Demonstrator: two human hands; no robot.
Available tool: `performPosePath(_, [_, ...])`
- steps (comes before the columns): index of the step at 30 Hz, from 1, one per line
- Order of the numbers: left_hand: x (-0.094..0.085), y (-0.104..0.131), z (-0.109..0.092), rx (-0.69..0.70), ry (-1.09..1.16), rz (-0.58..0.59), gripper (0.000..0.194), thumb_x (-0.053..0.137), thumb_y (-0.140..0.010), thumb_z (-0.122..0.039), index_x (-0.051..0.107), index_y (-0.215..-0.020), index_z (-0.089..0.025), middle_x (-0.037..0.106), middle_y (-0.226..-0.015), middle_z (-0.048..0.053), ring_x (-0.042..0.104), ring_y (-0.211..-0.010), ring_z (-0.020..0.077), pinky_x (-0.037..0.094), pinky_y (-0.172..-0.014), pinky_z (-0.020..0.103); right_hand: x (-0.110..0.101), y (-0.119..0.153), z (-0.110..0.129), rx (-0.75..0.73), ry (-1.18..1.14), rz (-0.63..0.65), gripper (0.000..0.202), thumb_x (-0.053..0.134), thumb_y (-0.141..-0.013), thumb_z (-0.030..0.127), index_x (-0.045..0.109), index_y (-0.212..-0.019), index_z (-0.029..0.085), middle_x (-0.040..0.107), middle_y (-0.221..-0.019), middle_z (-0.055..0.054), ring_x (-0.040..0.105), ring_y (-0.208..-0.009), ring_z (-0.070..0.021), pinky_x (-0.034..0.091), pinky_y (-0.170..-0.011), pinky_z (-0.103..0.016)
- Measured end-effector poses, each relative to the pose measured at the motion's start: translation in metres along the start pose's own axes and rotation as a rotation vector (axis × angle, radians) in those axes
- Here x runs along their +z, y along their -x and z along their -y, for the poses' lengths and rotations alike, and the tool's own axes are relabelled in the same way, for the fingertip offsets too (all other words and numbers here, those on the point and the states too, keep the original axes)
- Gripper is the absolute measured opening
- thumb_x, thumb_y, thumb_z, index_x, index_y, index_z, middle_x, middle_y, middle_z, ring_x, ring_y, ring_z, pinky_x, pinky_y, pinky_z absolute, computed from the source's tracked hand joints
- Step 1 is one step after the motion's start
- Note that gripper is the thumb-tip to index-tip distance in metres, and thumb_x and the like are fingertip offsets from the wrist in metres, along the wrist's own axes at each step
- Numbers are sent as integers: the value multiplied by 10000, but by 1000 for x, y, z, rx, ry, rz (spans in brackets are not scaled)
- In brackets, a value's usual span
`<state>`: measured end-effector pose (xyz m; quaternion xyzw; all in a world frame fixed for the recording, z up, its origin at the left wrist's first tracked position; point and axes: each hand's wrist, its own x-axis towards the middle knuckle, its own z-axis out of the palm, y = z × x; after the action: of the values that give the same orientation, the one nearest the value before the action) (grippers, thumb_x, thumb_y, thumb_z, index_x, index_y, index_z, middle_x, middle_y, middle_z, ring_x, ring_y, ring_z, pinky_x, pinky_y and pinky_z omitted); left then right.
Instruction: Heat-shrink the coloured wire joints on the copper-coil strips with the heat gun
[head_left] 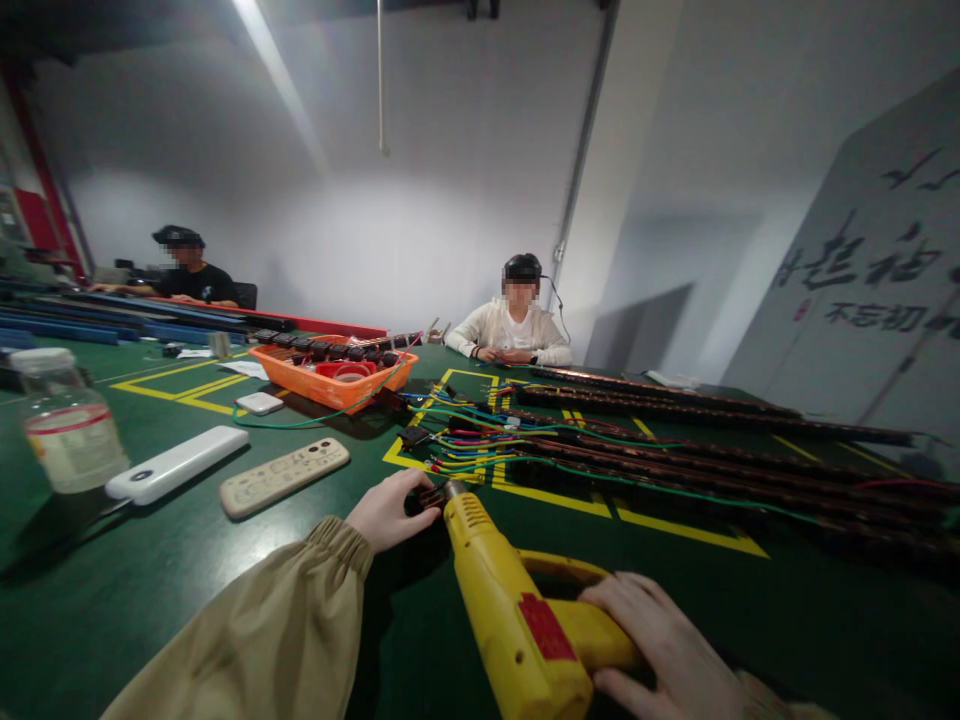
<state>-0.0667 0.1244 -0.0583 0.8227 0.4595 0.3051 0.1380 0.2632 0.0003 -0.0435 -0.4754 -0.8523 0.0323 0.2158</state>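
A yellow heat gun [491, 590] with a red label lies across the front of the view, its metal nozzle pointing away from me. My right hand [652, 635] is closed around its handle. Just left of the nozzle, my left hand [396, 510] pinches a small dark piece with thin wires [430, 494], whose exact kind I cannot make out. Beyond the nozzle, coloured wire ends [457, 462] with connectors fan out from long dark strips [675, 470] running to the right.
An orange basket [330, 385] holds dark parts. To the left are a beige remote control [285, 478], a white power bank [178, 465], a bottle [73, 425] and a small white box [259, 403]. One person [514, 325] sits opposite, another [196, 280] at far left.
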Motion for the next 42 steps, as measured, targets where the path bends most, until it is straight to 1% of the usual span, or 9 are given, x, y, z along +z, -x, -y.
performPosePath(8, [0, 1, 0, -3, -11, 6, 277, 559, -760, -443, 560, -898, -203, 606, -926, 22, 554, -886, 165, 434, -754, 265, 3, 2, -13, 162, 66, -44, 437, 568, -757, 528, 613, -1048, 205, 626, -1096, -94, 550, -1041, -290, 396, -944, -460])
performPosePath(11, [1, 1, 0, -5, -12, -1, 278, 560, -760, -446, 561, -903, -208, 606, -932, 20, 555, -886, 161, 433, -751, 261, 6, 3, -18, 183, 75, -53, 449, 538, -776, 540, 610, -1057, 197, 623, -1104, -98, 557, -1036, -288, 402, -943, -470])
performPosePath(15, [0, 1, 1, -7, -3, 3, 293, 568, -754, -460, 563, -906, -210, 607, -931, 19, 556, -879, 162, 434, -744, 261, 8, 4, -22, 170, 76, -71, 488, 507, -793, 574, 605, -1074, 187, 618, -1114, -109, 549, -1061, -291, 408, -948, -467])
performPosePath(19, [1, 0, 1, -15, 7, 16, 303, 561, -759, -470, 564, -908, -207, 606, -919, 21, 558, -870, 165, 439, -740, 264, 6, 5, -21, 125, 32, -45, 490, 491, -810, 572, 592, -1092, 183, 610, -1126, -113, 546, -1066, -285, 418, -942, -445])
performPosePath(25, [4, -1, 3, 12, 22, 9, 286, 551, -769, -442, 562, -927, -203, 604, -926, 27, 554, -876, 167, 437, -754, 270, 3, 7, -9, 42, -67, 2, 472, 531, -806, 541, 577, -1108, 181, 603, -1116, -113, 540, -1050, -269, 422, -937, -416])
performPosePath(30, [3, 0, 2, -3, 19, -3, 225, 528, -780, -369, 561, -926, -201, 599, -916, 24, 548, -855, 159, 428, -749, 271, 1, 7, -2, -28, -117, 29, 464, 530, -811, 539, 576, -1106, 184, 609, -1083, -103, 549, -1019, -254, 432, -916, -383])
performPosePath(37, [1, 0, 1, 7, 11, -9, 213, 521, -778, -365, 552, -905, -196, 595, -908, 26, 545, -845, 157, 427, -748, 270, 4, 9, -2, 0, -3, -23, 493, 539, -783, 580, 592, -1087, 196, 622, -1105, -91, 555, -1053, -270, 424, -937, -391])
performPosePath(39, [1, 0, 1, 2, 10, -3, 227, 539, -767, -387, 548, -886, -194, 597, -896, 26, 548, -838, 159, 430, -735, 268, 4, 8, -2, 14, 32, -32, 489, 530, -783, 587, 597, -1082, 205, 624, -1115, -85, 557, -1064, -275, 427, -939, -398])
performPosePath(42, [0, 1, 0, -17, -1, 9, 281, 573, -740, -445, 542, -868, -197, 600, -889, 23, 552, -840, 167, 433, -717, 266, 3, 6, -4, 56, 73, -25, 467, 527, -783, 569, 604, -1077, 215, 626, -1117, -84, 578, -1033, -278, 466, -886, -402])
